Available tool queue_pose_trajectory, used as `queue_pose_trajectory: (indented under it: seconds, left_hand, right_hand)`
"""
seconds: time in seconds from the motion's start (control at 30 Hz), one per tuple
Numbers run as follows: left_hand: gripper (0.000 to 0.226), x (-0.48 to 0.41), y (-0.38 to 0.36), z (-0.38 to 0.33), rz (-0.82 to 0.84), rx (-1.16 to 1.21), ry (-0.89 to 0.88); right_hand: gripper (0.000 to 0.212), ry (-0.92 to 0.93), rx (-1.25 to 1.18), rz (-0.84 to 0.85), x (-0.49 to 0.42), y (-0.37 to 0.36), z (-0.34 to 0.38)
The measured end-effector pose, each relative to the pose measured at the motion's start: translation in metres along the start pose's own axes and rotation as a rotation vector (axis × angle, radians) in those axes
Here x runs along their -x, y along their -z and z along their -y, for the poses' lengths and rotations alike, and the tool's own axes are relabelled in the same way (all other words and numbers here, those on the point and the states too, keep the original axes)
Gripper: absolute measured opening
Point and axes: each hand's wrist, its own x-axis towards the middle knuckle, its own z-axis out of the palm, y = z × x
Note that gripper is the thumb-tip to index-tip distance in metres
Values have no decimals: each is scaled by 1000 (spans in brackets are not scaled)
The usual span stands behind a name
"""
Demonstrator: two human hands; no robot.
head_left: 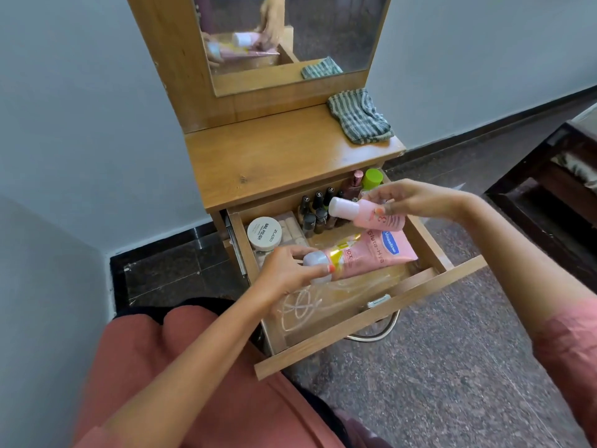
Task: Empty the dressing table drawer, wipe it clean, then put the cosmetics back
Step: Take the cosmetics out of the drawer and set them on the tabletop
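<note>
We read text on three items in the drawer (371,315).
- The round white jar (265,233) has "NAIL POLISH" in bold on its lid with "ZUDIO" beside it. A smaller line there is one we can't resolve.
- The pink tube (371,253) has a blue badge with "Vaseline" in white. "Gluta-Hya" runs in dark letters along the body, and "10X" sits by the yellow-gold patch near the cap end.
- The small pink bottle (374,216) shows a large reddish "3" on its label. The rest is covered or blurred.
- The nail polish bottles (318,205) at the back have small marks on their caps that we can't read.
</note>
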Motion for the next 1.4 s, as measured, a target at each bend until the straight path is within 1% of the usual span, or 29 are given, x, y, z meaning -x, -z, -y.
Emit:
queue_pose_trajectory:
  seconds: [0.1, 0.2, 0.27, 0.33, 0.4, 0.53, 0.63, 0.73, 0.8, 0.83, 0.93, 1.03, 1.1, 1.2, 1.3, 1.4]
  left_hand:
    - [22, 4, 15, -14, -22, 48, -37]
    - [20, 2, 34, -34, -56, 90, -61]
    - [18, -3, 47, -47, -106, 100, -64]
    - [16, -9, 58, -61, -161, 123, -68]
    - [16, -16, 69, -72, -202, 160, -71]
    - [16, -35, 89, -88, -263, 192, -85]
    - [23, -54, 102, -95, -302, 158, -78]
    - [19, -74, 112, -98, -338, 155, -66]
    - [21, -87, 116, -99, -357, 172, -70]
    - [23, -93, 117, -100, -363, 174, -71]
    - [23, -109, 119, -103, -388, 170, -68]
    - [24, -125, 120, -106, -424, 174, -61]
    - [25, -133, 120, -107, -433, 176, -57]
    - [27, -143, 120, -105, -447, 181, -58]
    - [29, -149, 119, -102, -471, 177, -66]
    - [32, -153, 118, -101, -513, 152, -85]
  right_hand:
    - [31, 58, -113, -7, 5, 9, 18]
    - [37, 117, -209, -41, 3, 17, 40]
    - [37, 165, -215, -65, -3, 22, 54]
    - [32, 204, -188, -97, -13, 26, 66]
    - [34, 230, -200, -163, -27, 29, 75]
    - [34, 246, -210, -303, -57, 35, 87]
    - [34, 252, -239, -355, -77, 41, 88]
    - [30, 230, -265, -407, -93, 45, 87]
    - [25, 222, -267, -444, -102, 46, 86]
    - [25, 214, -254, -449, -106, 48, 86]
    - [47, 163, -200, -471, -117, 56, 86]
    - [56, 114, -179, -536, -128, 65, 85]
    - [57, 98, -156, -551, -133, 69, 83]
    - [50, 122, -91, -550, -139, 72, 80]
    - [47, 168, 29, -535, -144, 74, 79]
    - [50, 209, 174, -541, -151, 78, 77]
